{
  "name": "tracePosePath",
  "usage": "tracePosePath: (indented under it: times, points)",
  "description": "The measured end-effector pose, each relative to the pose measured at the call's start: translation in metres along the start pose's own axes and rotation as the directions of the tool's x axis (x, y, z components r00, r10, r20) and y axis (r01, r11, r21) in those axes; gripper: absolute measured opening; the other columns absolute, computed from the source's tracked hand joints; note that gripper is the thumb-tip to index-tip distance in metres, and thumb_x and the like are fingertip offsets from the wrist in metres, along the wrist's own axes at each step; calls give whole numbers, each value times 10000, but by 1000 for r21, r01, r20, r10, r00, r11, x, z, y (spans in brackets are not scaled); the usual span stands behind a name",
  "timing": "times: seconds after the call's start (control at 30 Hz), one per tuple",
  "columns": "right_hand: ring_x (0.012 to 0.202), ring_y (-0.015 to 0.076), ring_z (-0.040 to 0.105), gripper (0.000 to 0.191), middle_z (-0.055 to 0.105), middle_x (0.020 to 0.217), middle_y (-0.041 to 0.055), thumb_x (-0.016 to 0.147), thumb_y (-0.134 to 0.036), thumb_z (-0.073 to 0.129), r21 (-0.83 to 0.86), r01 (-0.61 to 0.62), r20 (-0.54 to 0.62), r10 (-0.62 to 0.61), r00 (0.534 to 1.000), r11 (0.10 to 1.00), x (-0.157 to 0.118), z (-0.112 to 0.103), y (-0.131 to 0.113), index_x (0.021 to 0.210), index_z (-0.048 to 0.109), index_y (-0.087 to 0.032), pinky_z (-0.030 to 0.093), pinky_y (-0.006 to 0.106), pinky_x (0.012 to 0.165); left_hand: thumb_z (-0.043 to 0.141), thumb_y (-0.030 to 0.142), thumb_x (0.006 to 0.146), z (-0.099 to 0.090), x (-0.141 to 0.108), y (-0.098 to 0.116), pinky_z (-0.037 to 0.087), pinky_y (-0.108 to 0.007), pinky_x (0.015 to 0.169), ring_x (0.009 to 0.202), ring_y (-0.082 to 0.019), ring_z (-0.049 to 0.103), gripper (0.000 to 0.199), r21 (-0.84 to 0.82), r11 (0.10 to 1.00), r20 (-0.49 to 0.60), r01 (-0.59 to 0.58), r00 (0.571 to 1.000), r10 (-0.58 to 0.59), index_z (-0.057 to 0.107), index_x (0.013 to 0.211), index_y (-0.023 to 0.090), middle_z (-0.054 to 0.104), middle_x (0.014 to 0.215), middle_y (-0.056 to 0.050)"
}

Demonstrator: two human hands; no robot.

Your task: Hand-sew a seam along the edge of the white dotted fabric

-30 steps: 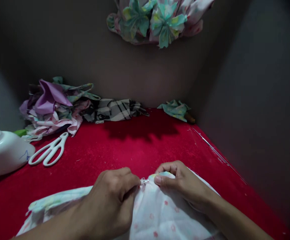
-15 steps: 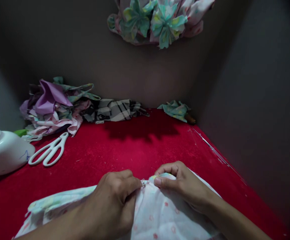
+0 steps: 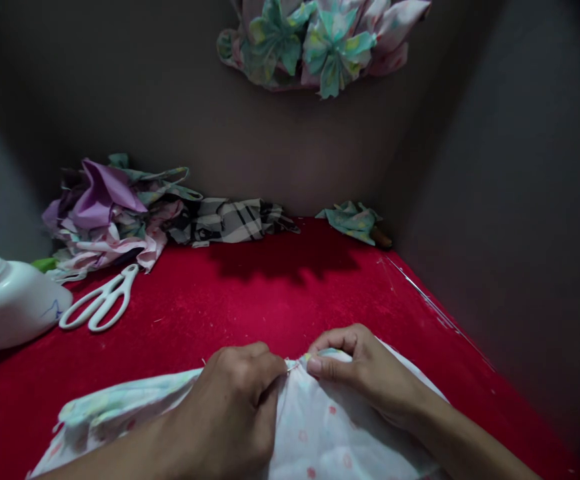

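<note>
Cloth (image 3: 315, 427), white with pink dots and a pale green edge: at 6 o'clock on the table (image 3: 280, 300), long axis running from 8 toward 4 o'clock, bunched into a ridge where the hands meet. Left hand (image 3: 230, 407): closed, pinching the ridge from the 9 o'clock side. Right hand (image 3: 365, 377): closed on the same ridge from 3 o'clock, thumb on the green edge. I log the two just apart, a short white thread (image 3: 294, 365) between them. Also, reckoned from the hands: scissors (image 3: 101, 300), white, at 9 o'clock; container (image 3: 10, 300), white, tilted, beyond them; fabric heap (image 3: 105, 213) at 10; plaid cloth (image 3: 230, 220) at 11; green scrap (image 3: 353, 222) at 1; fabric flowers (image 3: 315, 43) at 12, above the table.
</note>
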State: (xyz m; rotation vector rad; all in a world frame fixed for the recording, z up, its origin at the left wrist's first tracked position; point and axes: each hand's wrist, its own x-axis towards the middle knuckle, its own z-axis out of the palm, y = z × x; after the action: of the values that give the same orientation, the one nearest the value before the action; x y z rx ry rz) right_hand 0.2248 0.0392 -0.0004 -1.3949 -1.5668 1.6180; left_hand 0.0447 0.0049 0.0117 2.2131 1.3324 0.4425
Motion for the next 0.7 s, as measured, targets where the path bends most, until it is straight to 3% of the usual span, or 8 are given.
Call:
tracePosePath:
  times: [0.43, 0.7]
  points:
    - [513, 85, 451, 115, 554, 567, -1, 638, -240, 600, 77, -33, -25, 35, 999, 996, 2, 2, 3, 637, 614, -126, 336, 180, 472, 448, 88, 741, -6, 10, -7, 363, -182, 557, 610, -95, 529, 225, -342, 936, 19, 84, 996, -82, 660, 718, 158, 593, 643, -4]
    - [495, 80, 432, 103, 543, 539, -12, 628, -229, 605, 77, -29, -18, 30, 999, 997, 3, 2, 3, 609, 608, -127, 322, 183, 476, 475, 111, 736, -5, 11, -8, 356, -184, 527, 580, -96, 519, 209, -391, 915, 40, 95, 995, -87, 676, 701, 159, 591, 617, -3]
